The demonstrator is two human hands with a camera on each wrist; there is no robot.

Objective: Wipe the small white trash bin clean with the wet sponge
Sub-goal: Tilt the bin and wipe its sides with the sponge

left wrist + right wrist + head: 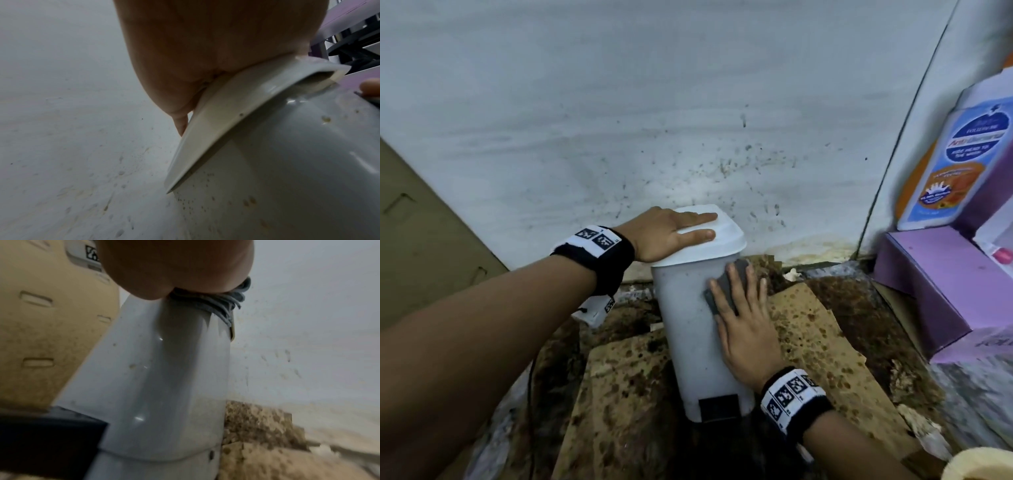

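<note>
White bin (pixel 688 329) upright; left hand (pixel 664 233) flat on lid; right hand (pixel 743 325) flat, pressing sponge (pixel 726 291).

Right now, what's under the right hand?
A grey sponge, pressed flat against the side of the white bin by the right hand. Only its upper edges show; the bin wall beneath is covered.

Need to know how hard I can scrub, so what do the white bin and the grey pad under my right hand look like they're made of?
Bin: probably smooth moulded plastic; glossy highlights show on its side. Grey pad: soft, layered material, possibly sponge cloth; it bends round the bin's corner.
</note>
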